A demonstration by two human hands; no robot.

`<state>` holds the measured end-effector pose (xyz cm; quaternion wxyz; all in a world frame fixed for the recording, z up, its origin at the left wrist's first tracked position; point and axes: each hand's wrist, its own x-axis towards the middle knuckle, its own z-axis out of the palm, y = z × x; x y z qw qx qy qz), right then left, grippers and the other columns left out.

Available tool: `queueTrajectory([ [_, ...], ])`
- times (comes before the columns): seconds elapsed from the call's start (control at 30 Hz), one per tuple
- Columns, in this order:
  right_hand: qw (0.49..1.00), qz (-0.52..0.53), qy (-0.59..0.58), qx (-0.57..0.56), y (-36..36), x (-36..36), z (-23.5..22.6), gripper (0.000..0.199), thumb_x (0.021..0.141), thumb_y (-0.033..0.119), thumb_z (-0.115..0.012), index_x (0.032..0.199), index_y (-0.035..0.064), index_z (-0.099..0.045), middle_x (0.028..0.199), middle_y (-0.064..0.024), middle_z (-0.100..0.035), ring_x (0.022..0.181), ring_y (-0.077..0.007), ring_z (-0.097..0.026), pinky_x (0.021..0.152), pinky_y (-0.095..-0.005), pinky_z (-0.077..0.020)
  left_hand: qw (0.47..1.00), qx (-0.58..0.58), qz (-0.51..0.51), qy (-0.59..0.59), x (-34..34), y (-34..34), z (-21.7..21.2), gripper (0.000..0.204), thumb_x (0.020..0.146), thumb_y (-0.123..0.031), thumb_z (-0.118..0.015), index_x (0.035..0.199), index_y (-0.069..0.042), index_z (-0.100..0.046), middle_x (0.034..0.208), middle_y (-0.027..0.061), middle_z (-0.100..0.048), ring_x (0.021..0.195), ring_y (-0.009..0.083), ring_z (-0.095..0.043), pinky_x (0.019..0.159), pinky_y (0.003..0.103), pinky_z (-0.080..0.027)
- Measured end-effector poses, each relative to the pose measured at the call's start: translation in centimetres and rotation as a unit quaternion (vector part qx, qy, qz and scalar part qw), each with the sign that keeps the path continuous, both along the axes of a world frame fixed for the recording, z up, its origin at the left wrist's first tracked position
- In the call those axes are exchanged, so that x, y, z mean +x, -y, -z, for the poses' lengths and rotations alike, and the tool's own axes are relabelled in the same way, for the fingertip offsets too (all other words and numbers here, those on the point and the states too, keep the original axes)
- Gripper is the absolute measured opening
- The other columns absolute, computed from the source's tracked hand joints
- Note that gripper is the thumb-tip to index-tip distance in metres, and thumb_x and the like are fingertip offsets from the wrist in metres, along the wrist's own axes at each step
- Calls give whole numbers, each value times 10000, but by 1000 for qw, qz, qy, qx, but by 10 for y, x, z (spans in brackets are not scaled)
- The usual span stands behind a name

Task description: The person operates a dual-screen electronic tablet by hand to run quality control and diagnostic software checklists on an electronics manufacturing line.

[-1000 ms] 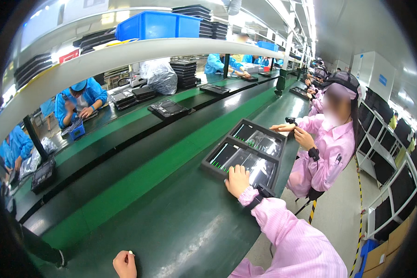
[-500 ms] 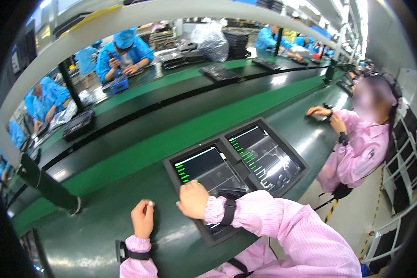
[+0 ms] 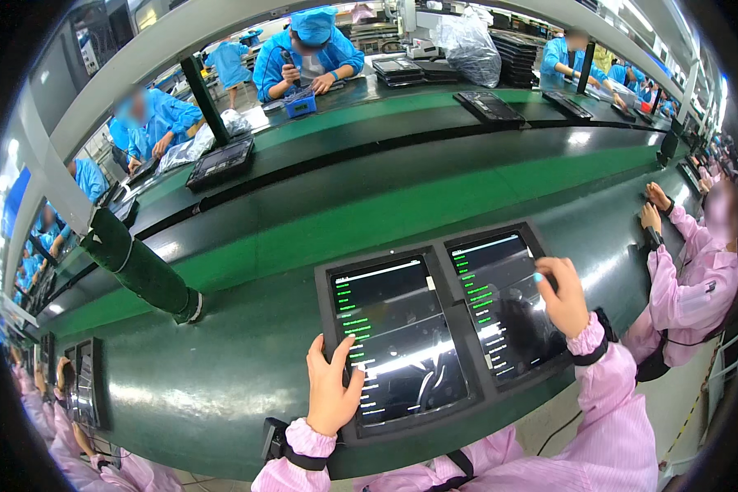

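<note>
Two tablets lie side by side on the green bench, each in a black tray-like frame. Lines of green and white text run down both dark screens. My left hand (image 3: 334, 385) is at the left edge of the left tablet (image 3: 410, 361), fingers spread, fingertips over its screen. My right hand (image 3: 562, 297) hovers over the upper right of the right tablet (image 3: 500, 316), fingers loosely bent and thumb apart, holding nothing. Whether its fingertips touch the glass I cannot tell. Black straps circle both of my wrists over pink sleeves.
A green-wrapped post (image 3: 143, 266) rises from the bench (image 3: 221, 369) at left. Beyond it runs a conveyor line (image 3: 369, 156) carrying several dark devices. Co-workers in blue sit across it. A person in pink (image 3: 689, 279) works at right, and others in pink at lower left.
My left hand has moved from the bare bench onto the left tablet's edge. My right hand has gone from the left tablet to the right one. The view has shifted, showing more of the left.
</note>
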<state>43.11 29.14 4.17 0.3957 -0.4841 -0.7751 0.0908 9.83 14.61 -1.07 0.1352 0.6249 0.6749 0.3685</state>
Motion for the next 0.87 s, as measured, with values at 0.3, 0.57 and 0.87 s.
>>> queueTrajectory([
  [0.3,996,25,-87,14,11,25,32,101,755,4,-543,827,23,-611,808,-104,-564,793,-249,-557,719,-321,-437,996,3,-38,-81,0,8,1,354,718,-67,-566,1065,-86,-632,1271,288,-383,1150,418,-382,973,447,-299],
  [0.57,989,-132,54,-29,13,20,30,191,750,61,-585,936,63,-628,924,-65,-613,999,-262,-506,853,-352,-400,999,-28,-33,-17,3,2,-4,579,734,-12,-487,1303,-33,-382,1280,230,-343,1184,380,-370,1015,391,-272],
  [0.87,992,-16,-76,-103,7,25,42,132,812,95,-549,891,67,-652,973,-126,-552,964,-276,-503,856,-369,-390,996,-30,-17,88,-8,7,-3,582,747,-26,-504,1313,-74,-380,1354,228,-297,1257,400,-302,1028,409,-264],
])
